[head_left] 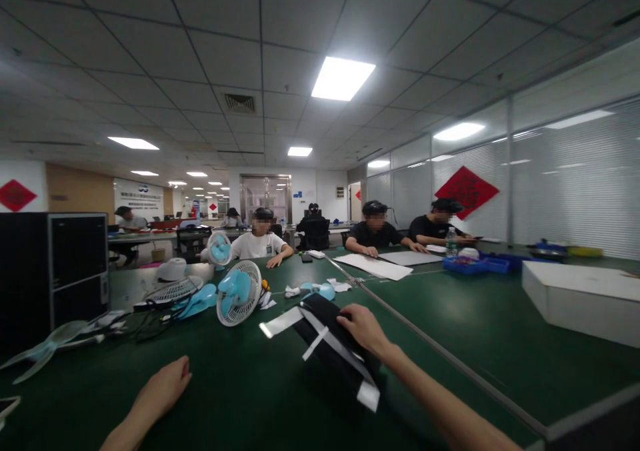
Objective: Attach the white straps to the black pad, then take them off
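Note:
In the head view my right hand (364, 329) grips the upper edge of a flat, black, folded item (320, 354) with pale strips along and across it; its exact kind is unclear. The item is tilted above the green table, and a white flap (283, 321) sticks out at its left end. My left hand (164, 383) is apart from it, low on the left over the table. Its fingers are curled in, with nothing visible in them. Beyond the black item lie a light-blue fan part (325, 291) and some white pieces.
Fan parts, including a caged blue fan (239, 294) and loose blades (50, 347), lie left beside a black computer case (55, 277). A metal strip (425, 344) crosses the green table. A white box (580, 301) and blue trays (467, 264) stand right. Several people sit opposite.

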{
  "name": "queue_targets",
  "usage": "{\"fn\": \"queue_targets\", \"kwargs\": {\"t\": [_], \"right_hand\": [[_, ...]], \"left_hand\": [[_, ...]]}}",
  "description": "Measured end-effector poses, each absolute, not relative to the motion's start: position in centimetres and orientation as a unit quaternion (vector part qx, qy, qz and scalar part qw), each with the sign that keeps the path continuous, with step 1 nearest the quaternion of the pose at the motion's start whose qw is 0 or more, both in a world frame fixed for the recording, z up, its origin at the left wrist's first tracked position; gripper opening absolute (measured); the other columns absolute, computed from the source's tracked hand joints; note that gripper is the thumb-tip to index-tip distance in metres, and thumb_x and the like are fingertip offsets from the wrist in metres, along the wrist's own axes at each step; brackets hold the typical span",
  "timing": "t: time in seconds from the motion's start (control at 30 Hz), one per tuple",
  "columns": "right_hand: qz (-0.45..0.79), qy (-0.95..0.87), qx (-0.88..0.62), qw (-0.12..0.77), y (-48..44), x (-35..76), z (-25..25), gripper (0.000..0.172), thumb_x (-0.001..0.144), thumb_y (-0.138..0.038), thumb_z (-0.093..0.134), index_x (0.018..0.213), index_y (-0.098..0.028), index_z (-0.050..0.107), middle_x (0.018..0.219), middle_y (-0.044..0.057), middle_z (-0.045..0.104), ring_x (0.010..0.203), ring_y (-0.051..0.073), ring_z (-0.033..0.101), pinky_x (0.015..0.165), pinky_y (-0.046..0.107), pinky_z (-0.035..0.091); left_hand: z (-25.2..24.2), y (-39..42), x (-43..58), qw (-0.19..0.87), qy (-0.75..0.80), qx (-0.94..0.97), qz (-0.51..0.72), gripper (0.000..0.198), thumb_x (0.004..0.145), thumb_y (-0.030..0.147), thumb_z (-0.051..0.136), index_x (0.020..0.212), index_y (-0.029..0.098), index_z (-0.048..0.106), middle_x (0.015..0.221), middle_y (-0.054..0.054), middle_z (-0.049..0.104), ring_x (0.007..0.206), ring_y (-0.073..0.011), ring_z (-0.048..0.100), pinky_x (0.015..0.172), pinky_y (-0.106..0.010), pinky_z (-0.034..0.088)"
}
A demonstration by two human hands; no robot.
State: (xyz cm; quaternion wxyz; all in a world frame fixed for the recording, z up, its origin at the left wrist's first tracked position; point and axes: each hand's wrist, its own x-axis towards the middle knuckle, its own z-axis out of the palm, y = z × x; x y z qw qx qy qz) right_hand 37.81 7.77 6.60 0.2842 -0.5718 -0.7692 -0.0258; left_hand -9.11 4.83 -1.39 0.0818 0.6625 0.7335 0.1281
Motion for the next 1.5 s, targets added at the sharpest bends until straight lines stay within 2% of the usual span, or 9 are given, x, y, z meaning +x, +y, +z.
{"fn": "queue_targets", "kwargs": {"t": [0.23, 0.43, 0.7, 0.93, 1.13, 1.3, 1.5], "right_hand": [[-0.046, -0.668, -0.702, 0.245, 8.3, 50.5, 5.7, 0.032, 0.086, -0.032, 0.046, 0.089, -0.015, 0.073, 0.096, 0.013, 0.071, 0.09, 0.026, 0.064, 0.072, 0.031, 0.043], [-0.044, -0.632, -0.746, 0.204, 7.6, 55.8, 4.4, 0.028, 0.084, -0.031, 0.049, 0.085, -0.017, 0.073, 0.094, 0.013, 0.071, 0.088, 0.027, 0.065, 0.069, 0.032, 0.043], [-0.046, -0.625, -0.758, 0.183, 7.2, 56.2, 3.0, 0.025, 0.084, -0.03, 0.049, 0.08, -0.018, 0.07, 0.091, 0.013, 0.07, 0.086, 0.025, 0.065, 0.068, 0.03, 0.043], [-0.097, -0.624, -0.743, 0.224, 4.1, 55.9, 3.7, 0.03, 0.088, -0.043, 0.042, 0.089, -0.019, 0.06, 0.095, 0.013, 0.067, 0.088, 0.026, 0.063, 0.067, 0.032, 0.041], [0.003, -0.602, -0.773, 0.2, 0.1, 56.0, 3.5, 0.029, 0.085, -0.049, 0.043, 0.078, -0.023, 0.055, 0.081, 0.011, 0.069, 0.071, 0.026, 0.064, 0.057, 0.032, 0.038], [0.031, -0.619, -0.755, 0.215, -1.8, 55.8, 1.8, 0.033, 0.082, -0.052, 0.043, 0.078, -0.022, 0.057, 0.079, 0.011, 0.07, 0.072, 0.027, 0.065, 0.059, 0.033, 0.04], [0.063, -0.608, -0.747, 0.261, -2.1, 55.6, 1.2, 0.032, 0.072, -0.05, 0.052, 0.081, -0.021, 0.061, 0.081, 0.011, 0.071, 0.077, 0.027, 0.067, 0.065, 0.033, 0.045]], "left_hand": [[-1.1, 4.4, -8.7, 0.072, 0.733, 0.665, 0.124, 0.019, 0.087, 0.027, 0.033, 0.083, 0.021, 0.051, 0.092, -0.007, 0.066, 0.084, -0.0204, 0.062, 0.069, -0.028, 0.043], [-0.7, 4.0, -8.4, 0.06, 0.741, 0.658, 0.118, 0.021, 0.086, 0.029, 0.033, 0.084, 0.021, 0.052, 0.092, -0.007, 0.067, 0.084, -0.0212, 0.063, 0.07, -0.03, 0.044], [-0.8, 4.0, -8.9, 0.089, 0.729, 0.668, 0.118, 0.024, 0.086, 0.03, 0.031, 0.089, 0.02, 0.053, 0.098, -0.009, 0.066, 0.087, -0.0217, 0.062, 0.072, -0.031, 0.046], [-0.5, 3.6, -8.4, 0.066, 0.732, 0.667, 0.121, 0.023, 0.086, 0.029, 0.033, 0.089, 0.019, 0.053, 0.097, -0.009, 0.065, 0.086, -0.0211, 0.062, 0.072, -0.031, 0.045], [0.0, 3.2, -7.7, 0.067, 0.736, 0.663, 0.12, 0.024, 0.087, 0.027, 0.032, 0.092, 0.018, 0.053, 0.1, -0.01, 0.065, 0.088, -0.0211, 0.062, 0.073, -0.031, 0.045], [-0.4, 3.5, -7.9, 0.049, 0.74, 0.661, 0.114, 0.024, 0.086, 0.029, 0.033, 0.092, 0.019, 0.054, 0.103, -0.01, 0.065, 0.091, -0.0208, 0.062, 0.073, -0.029, 0.045], [-0.7, 3.7, -8.1, 0.054, 0.736, 0.662, 0.128, 0.025, 0.085, 0.029, 0.034, 0.092, 0.019, 0.056, 0.1, -0.01, 0.066, 0.089, -0.0211, 0.063, 0.073, -0.03, 0.046]]}}
